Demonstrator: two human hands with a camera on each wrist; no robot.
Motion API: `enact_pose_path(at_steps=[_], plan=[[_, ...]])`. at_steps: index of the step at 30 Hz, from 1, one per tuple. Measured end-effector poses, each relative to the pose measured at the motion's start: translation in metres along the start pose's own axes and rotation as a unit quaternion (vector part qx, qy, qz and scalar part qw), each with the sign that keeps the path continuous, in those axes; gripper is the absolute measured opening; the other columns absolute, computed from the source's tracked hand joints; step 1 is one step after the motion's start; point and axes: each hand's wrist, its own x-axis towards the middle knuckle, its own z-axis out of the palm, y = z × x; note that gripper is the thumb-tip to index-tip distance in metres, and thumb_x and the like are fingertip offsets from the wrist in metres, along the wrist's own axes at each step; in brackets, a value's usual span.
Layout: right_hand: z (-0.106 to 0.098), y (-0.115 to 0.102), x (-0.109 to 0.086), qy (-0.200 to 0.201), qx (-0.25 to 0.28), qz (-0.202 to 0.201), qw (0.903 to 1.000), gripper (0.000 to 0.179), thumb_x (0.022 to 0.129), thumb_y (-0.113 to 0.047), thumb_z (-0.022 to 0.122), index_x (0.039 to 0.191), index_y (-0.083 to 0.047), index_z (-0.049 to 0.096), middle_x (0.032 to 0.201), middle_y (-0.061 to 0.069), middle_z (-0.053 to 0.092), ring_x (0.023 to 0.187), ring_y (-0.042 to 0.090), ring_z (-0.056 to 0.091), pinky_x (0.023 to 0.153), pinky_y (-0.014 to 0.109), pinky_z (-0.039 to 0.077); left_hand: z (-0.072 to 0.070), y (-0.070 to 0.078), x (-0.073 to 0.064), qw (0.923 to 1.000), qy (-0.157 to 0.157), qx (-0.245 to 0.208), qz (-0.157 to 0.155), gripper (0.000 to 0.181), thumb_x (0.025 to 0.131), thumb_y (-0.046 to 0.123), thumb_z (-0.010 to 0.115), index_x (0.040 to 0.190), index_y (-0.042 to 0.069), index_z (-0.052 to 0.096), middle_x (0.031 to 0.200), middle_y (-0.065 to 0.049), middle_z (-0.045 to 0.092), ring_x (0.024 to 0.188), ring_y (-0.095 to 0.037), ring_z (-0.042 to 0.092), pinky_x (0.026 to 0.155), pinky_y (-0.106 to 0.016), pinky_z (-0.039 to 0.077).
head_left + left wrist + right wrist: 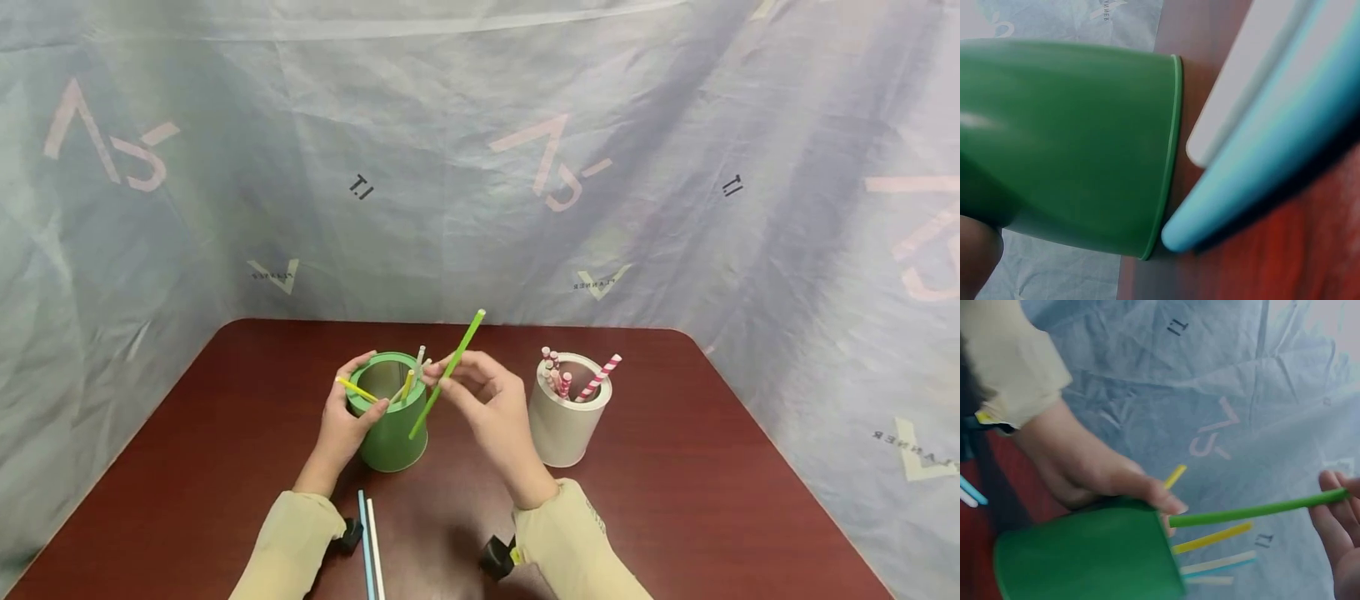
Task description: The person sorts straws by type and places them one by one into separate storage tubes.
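Note:
In the head view, a green straw (467,340) slants up between the thumb and fingers of my right hand (498,408), its lower end overlapping the side of a green can (393,446). My left hand (345,423) grips that can by its rim, thumb at the near edge. Inside the can lean two yellow straws (358,389) and a few pale ones (421,354). The right wrist view shows the green straw (1254,512) running from my right fingertips to beside the left thumb (1160,497) at the rim.
To the right stands a white can (562,437) holding several red-and-white striped straws (600,379). A blue straw (366,542) and a white straw (377,550) lie side by side on the dark red table (712,500), near my left wrist. A printed grey cloth (420,242) hangs behind.

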Motion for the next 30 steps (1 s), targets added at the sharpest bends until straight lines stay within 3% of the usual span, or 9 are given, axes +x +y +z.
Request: enact_pose_path(at_steps=[5, 10, 18, 24, 30], plan=[[0.008, -0.006, 0.004, 0.040, 0.003, -0.052, 0.9979, 0.015, 0.091, -0.002, 0.061, 0.106, 0.002, 0.063, 0.108, 0.027, 0.069, 0.096, 0.013, 0.071, 0.094, 0.038, 0.053, 0.000, 0.001, -0.009, 0.9998, -0.005, -0.018, -0.009, 0.071, 0.080, 0.002, 0.067, 0.145, 0.009, 0.039, 0.140, -0.012, 0.047, 0.107, -0.001, 0.051, 0.083, -0.010, 0.044], [0.017, 0.003, 0.004, 0.047, -0.028, -0.088, 0.9946, 0.016, 0.093, -0.005, 0.061, 0.107, 0.002, 0.064, 0.107, 0.023, 0.070, 0.098, 0.013, 0.070, 0.090, 0.037, 0.055, 0.001, 0.000, -0.011, 0.9999, -0.002, -0.012, -0.011, 0.071, 0.080, 0.000, 0.067, 0.144, 0.009, 0.040, 0.142, -0.011, 0.046, 0.106, 0.000, 0.051, 0.084, -0.010, 0.043], [0.018, 0.019, 0.015, 0.042, -0.077, -0.116, 0.9894, 0.016, 0.093, -0.002, 0.060, 0.107, -0.001, 0.065, 0.106, 0.018, 0.071, 0.097, 0.023, 0.070, 0.083, 0.037, 0.057, 0.006, 0.000, 0.005, 0.9997, -0.015, -0.016, -0.008, 0.072, 0.081, 0.001, 0.067, 0.147, 0.011, 0.037, 0.147, -0.009, 0.043, 0.109, -0.003, 0.050, 0.085, -0.011, 0.043], [0.024, 0.035, 0.020, 0.010, -0.107, -0.095, 0.9896, 0.017, 0.093, -0.003, 0.059, 0.110, -0.004, 0.065, 0.108, 0.014, 0.071, 0.100, 0.021, 0.070, 0.082, 0.030, 0.057, -0.001, 0.001, 0.006, 0.9996, -0.002, -0.029, -0.007, 0.069, 0.081, -0.002, 0.065, 0.145, 0.009, 0.040, 0.145, -0.010, 0.045, 0.108, -0.003, 0.050, 0.085, -0.011, 0.042], [0.025, 0.049, 0.025, 0.009, -0.141, -0.072, 0.9874, 0.019, 0.093, -0.005, 0.062, 0.111, -0.004, 0.066, 0.107, 0.012, 0.072, 0.100, 0.020, 0.071, 0.083, 0.026, 0.056, 0.000, 0.000, 0.007, 0.9992, 0.002, -0.038, -0.010, 0.069, 0.081, -0.002, 0.065, 0.144, 0.010, 0.040, 0.146, -0.009, 0.044, 0.109, -0.006, 0.050, 0.086, -0.011, 0.043]])
